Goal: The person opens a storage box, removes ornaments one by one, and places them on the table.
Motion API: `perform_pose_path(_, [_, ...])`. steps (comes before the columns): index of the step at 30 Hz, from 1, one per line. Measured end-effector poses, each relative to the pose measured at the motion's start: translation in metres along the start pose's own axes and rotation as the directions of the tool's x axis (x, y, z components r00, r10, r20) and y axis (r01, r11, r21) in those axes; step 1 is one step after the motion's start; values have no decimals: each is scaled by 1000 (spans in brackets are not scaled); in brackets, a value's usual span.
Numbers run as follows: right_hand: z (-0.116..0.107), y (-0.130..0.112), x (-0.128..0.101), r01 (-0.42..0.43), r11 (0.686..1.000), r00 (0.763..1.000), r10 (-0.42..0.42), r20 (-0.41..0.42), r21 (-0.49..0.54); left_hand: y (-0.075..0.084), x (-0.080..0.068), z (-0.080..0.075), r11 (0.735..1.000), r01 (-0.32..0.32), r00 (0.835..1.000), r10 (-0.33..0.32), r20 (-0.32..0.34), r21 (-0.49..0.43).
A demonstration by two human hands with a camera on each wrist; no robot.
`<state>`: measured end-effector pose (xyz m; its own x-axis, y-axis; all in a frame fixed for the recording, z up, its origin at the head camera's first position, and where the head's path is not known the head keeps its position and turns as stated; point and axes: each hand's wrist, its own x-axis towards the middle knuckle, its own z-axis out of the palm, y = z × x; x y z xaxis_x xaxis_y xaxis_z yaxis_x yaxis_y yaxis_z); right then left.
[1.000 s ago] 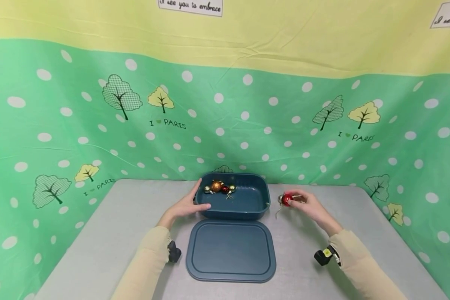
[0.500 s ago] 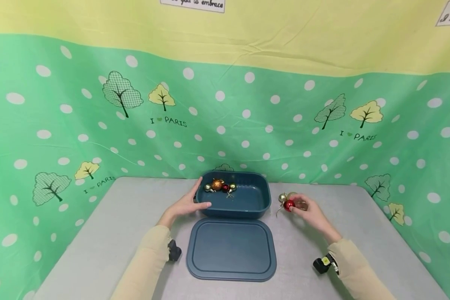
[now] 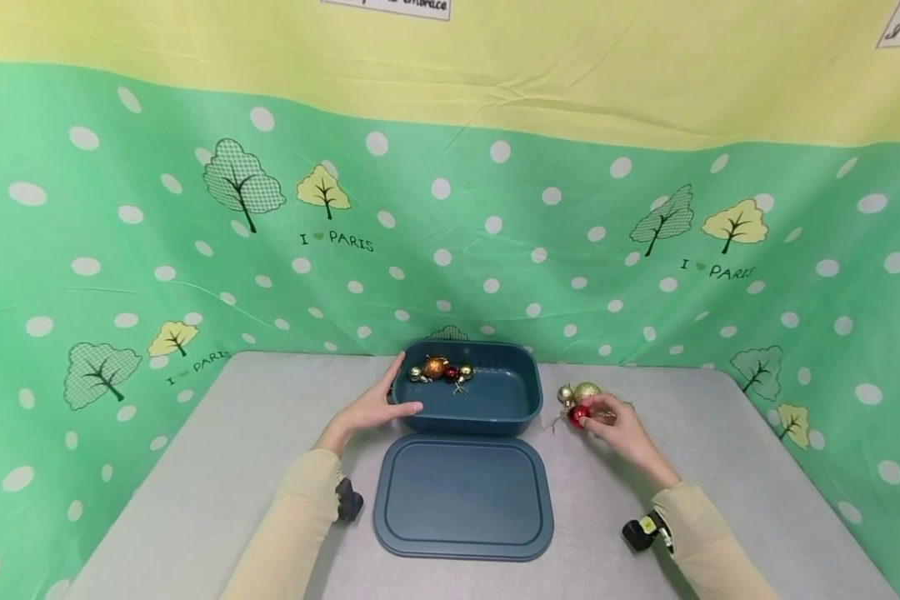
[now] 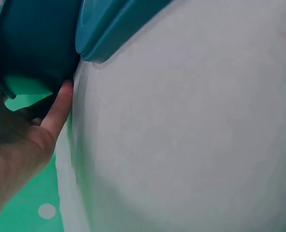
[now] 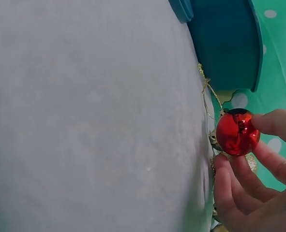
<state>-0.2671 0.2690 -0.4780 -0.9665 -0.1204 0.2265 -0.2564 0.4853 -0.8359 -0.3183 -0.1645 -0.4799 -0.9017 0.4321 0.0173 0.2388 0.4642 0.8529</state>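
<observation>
My right hand (image 3: 624,433) pinches a shiny red bauble (image 3: 578,416) between thumb and fingers, just right of a dark blue rectangular box (image 3: 495,396). The right wrist view shows the same bauble (image 5: 237,133) at my fingertips, its gold cord trailing toward the box. Beside it lie a small gold bauble (image 3: 566,393) and a glittery gold bauble (image 3: 588,392). My left hand (image 3: 375,407) rests against the box's left end, fingers along the side and thumb at the front. Inside the box sit an orange bauble (image 3: 435,367), a dark red bauble (image 3: 451,373) and small gold ones.
A blue lid (image 3: 463,497) lies flat on the grey table (image 3: 262,467), right in front of the box. Behind the table hangs a green and yellow curtain (image 3: 450,225) with dots and trees. More gold ornaments are partly hidden by my right hand.
My right hand has shifted slightly toward me with the red bauble, exposing the gold baubles behind it. My left hand stays at the box.
</observation>
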Motion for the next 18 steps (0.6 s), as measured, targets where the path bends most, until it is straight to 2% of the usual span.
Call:
perform_pose_path(9, [1, 2, -1, -121, 990, 992, 119, -35, -65, 2, 0, 1, 1000, 1, 1000, -1, 10, 3])
perform_pose_path(15, [0, 2, 1, -161, 985, 986, 159, -40, -64, 26, -10, -4, 999, 26, 999, -25, 30, -37])
perform_pose_path(18, [-1, 1, 0, -199, 978, 980, 197, -42, -65, 35, -13, -6, 999, 22, 999, -21, 46, -23])
